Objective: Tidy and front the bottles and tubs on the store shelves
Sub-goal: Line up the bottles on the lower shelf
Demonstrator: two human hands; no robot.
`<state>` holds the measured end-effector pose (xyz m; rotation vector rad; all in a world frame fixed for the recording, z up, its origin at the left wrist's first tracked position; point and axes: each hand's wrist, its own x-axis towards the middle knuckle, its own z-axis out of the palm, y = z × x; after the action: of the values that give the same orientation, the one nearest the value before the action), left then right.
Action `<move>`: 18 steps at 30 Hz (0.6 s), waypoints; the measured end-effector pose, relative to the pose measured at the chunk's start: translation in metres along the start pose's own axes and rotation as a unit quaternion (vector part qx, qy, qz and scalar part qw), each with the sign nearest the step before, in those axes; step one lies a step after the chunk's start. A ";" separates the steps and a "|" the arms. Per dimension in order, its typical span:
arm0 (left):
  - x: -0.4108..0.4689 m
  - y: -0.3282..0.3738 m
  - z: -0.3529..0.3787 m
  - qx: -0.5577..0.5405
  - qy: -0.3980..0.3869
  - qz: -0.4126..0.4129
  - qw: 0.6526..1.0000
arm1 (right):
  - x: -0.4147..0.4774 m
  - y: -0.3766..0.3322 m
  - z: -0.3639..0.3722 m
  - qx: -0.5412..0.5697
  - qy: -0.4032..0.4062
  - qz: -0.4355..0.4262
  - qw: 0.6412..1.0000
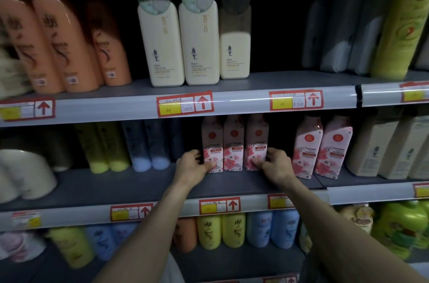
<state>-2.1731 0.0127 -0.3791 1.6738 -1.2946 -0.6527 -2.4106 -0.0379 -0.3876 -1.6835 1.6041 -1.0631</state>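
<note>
Three pink floral bottles (233, 143) stand side by side, set back on the middle shelf (130, 186). My left hand (191, 164) grips the base of the leftmost bottle (211, 141). My right hand (275, 164) grips the base of the rightmost one (256, 141). The three are squeezed together between my hands. Two more pink floral bottles (321, 146) stand nearer the shelf's front edge, to the right.
Cream pump bottles (181, 43) and orange bottles (60, 41) line the top shelf. Yellow bottles (104, 148) and blue bottles (148, 146) stand left of my hands, beige boxes (380, 146) to the right. The bottom shelf holds yellow, blue and green bottles (234, 229).
</note>
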 end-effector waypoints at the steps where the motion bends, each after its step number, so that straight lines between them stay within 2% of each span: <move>1: 0.002 -0.004 0.004 0.006 0.003 0.023 1.000 | -0.001 -0.001 0.003 -0.003 0.001 -0.004 1.000; 7: 0.005 -0.012 0.008 -0.037 0.014 0.056 0.998 | -0.005 -0.003 0.010 -0.008 0.020 -0.017 1.000; 15: -0.004 -0.007 0.012 0.010 0.058 0.063 0.996 | -0.005 -0.003 0.005 -0.031 -0.006 -0.018 0.999; 18: -0.008 -0.004 0.011 0.025 0.049 0.050 0.997 | -0.007 -0.003 0.003 -0.031 -0.013 -0.016 0.999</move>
<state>-2.1827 0.0169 -0.3889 1.6494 -1.3244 -0.4772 -2.4061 -0.0314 -0.3881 -1.7610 1.6143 -1.0135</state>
